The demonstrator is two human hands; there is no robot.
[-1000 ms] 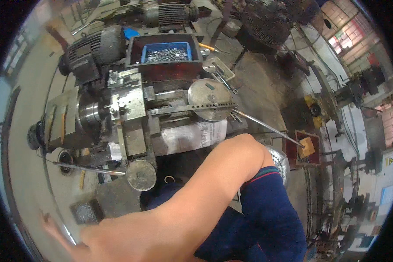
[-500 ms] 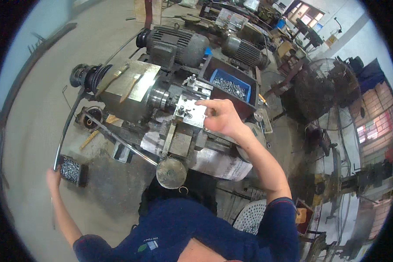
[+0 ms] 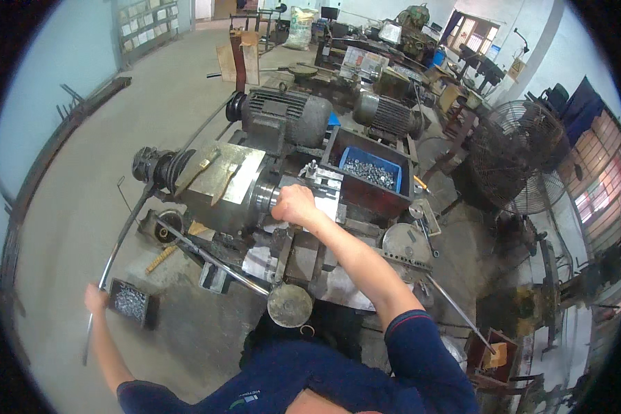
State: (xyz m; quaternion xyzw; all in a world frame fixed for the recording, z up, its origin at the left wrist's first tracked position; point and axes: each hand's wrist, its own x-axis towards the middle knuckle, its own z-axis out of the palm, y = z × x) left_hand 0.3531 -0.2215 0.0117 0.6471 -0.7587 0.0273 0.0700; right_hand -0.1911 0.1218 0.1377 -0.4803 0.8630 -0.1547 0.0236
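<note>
My left hand (image 3: 96, 298) is wrapped round a long metal lever (image 3: 122, 248) at the far left, which slants up to the black pulleys of a small lathe. At the lathe's spindle (image 3: 263, 197), my right hand (image 3: 295, 205) is closed, its fingers curled at the spindle's right end. Whatever it may hold is hidden by the hand. Just right of that hand, the pale metal tool plate (image 3: 329, 205) is partly covered by my wrist. Two wooden-handled tools (image 3: 225, 185) lie on the headstock cover (image 3: 245, 160).
A dark bin (image 3: 145, 303) of small metal parts stands beside my left hand. Behind the lathe are a blue tray (image 3: 399, 176) of metal pieces and a large motor (image 3: 290, 116). A round metal disc (image 3: 289, 305) sits near my body; a large fan (image 3: 521, 155) stands right.
My right hand has moved left from above the tool plate to the spindle, and its pointing finger has curled in. The left hand still grips the lever. The whole view has shifted.
</note>
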